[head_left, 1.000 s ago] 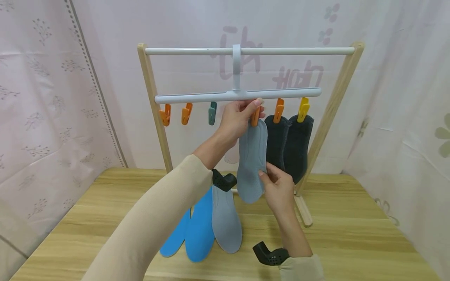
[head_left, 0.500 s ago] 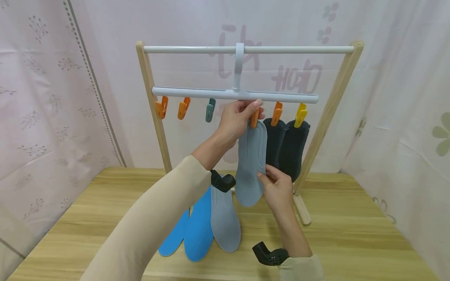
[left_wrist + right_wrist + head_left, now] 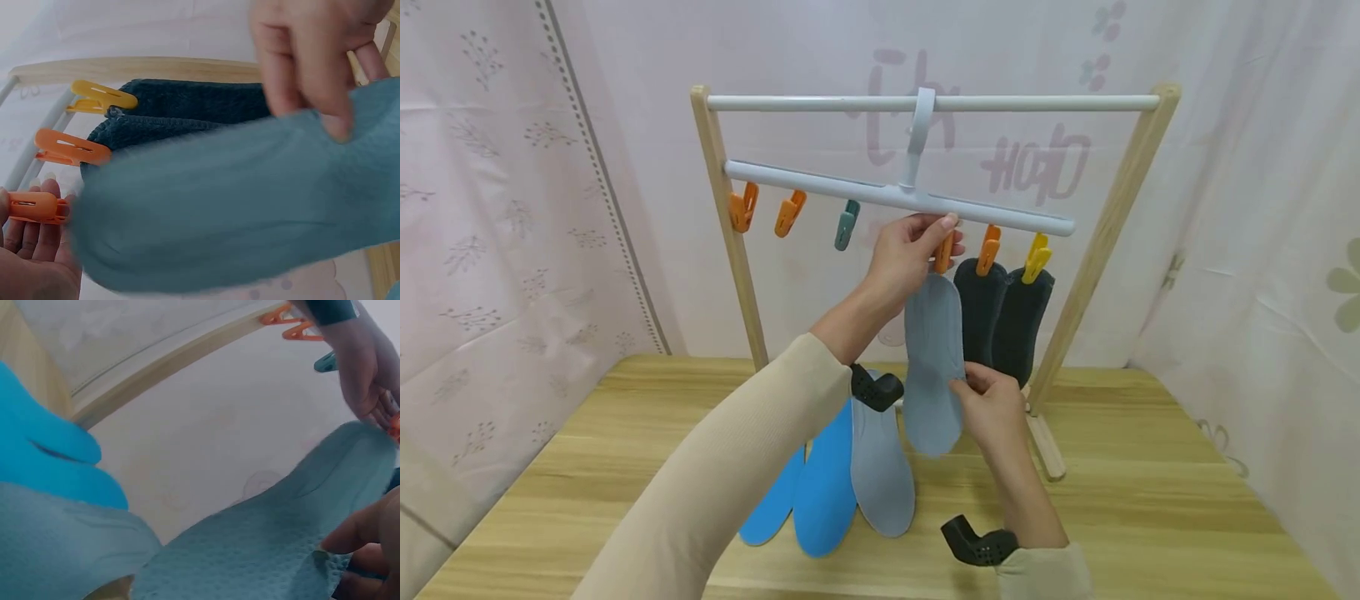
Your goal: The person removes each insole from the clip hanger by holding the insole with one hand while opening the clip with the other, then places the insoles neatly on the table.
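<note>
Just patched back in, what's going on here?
A person's left hand pinches an orange clip on the tilted hanger, while the right hand holds a gray insole with its upper end right by that clip. Two dark insoles hang from the neighboring orange clip and the yellow clip. Another gray insole and two blue insoles lie on the wooden table.

A homelike nook, screened on three sides; whether inside a house or a studio, I cannot tell. Pale pink curtains [image 3: 527,275] printed with sprigs, flowers and lettering hang beyond the back edge and both sides of a wood-grained table [image 3: 1150,500], where a drying rack [image 3: 1037,103] bears a clip hanger [image 3: 827,184].
</note>
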Available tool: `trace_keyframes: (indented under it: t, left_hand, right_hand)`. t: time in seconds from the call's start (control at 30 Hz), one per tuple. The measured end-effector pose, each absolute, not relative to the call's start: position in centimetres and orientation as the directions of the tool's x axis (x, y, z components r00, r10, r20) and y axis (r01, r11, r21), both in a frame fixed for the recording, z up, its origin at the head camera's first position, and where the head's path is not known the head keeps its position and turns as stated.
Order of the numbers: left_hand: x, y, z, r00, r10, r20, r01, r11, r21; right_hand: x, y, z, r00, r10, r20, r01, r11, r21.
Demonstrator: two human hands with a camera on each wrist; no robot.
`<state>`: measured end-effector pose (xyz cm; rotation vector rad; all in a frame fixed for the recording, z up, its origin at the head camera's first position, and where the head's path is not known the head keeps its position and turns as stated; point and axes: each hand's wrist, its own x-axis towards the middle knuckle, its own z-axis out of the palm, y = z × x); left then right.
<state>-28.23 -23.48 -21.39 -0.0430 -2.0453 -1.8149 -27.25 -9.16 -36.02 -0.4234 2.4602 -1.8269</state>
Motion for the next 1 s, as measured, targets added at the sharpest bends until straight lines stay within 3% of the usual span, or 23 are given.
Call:
trace_keyframes:
  t: [0.3,0.73,1.0]
  left_hand:
    - [-28.2,-23.5,-21.5,-0.917,-0.227,0.328,0.301,0.145,0.942]
    - [-28.2,-23.2,-21.3,-0.923,-0.224,0.311,0.288,0.131,0.949]
    - [-28.1,-23.0,-21.2,-0.927,-0.201,0.318,0.296,0.132,0.946]
  right_hand:
    - [-27.8,-9.0,-37.2,-0.934,-0.348,0.084,-0.244,0.445,-0.861]
    - [-28.8,-8.9,-39.0,-0.889,-0.453,-0.063,-0.225,0.553,-0.802]
    - [-29.1,-9.0,-40.7,-0.892,-0.446,-0.077,-0.210,0.559,-0.802]
